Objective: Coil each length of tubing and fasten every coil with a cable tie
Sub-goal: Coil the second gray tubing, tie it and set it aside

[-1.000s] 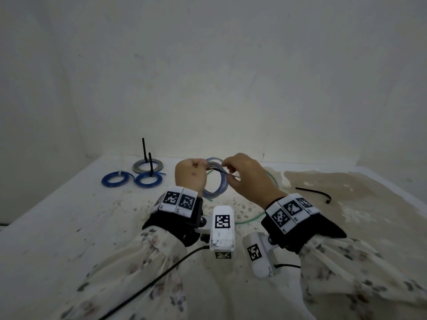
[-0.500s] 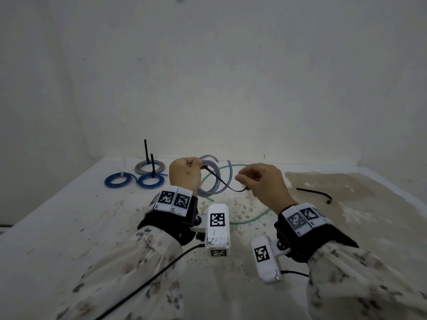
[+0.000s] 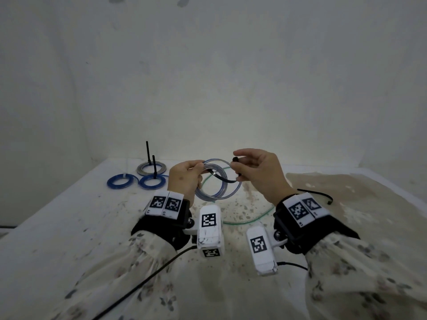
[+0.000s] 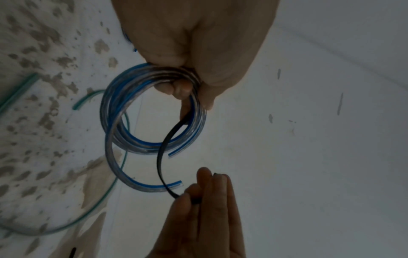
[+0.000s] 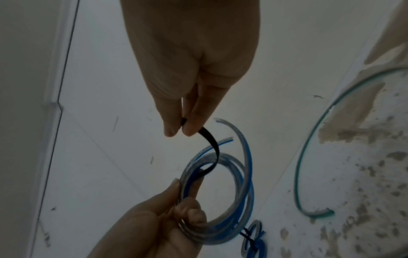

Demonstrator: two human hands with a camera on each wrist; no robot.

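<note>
My left hand (image 3: 184, 179) holds a coil of clear tubing with a blue stripe (image 3: 219, 188) above the table, pinching its upper left side (image 4: 172, 73). A black cable tie (image 3: 221, 178) runs from that pinch through the coil to my right hand (image 3: 254, 169), which pinches its free end between thumb and fingers (image 5: 183, 125). The tie (image 4: 163, 157) curves across the coil's opening. Two loose tubing ends (image 4: 176, 184) stick out of the coil. A length of green tubing (image 3: 251, 215) lies uncoiled on the table below the hands.
Three tied coils lie at the back left: a grey one (image 3: 151, 168) and two blue ones (image 3: 119, 181) (image 3: 153, 182), with black tie tails standing up. A spare black cable tie (image 3: 316, 195) lies at the right. The table's right part is stained brown (image 3: 346, 204).
My right hand has drawn away from the coil to the right and lifted, pulling the cable tie's free end out through the coil. The left hand has kept its hold on the coil.
</note>
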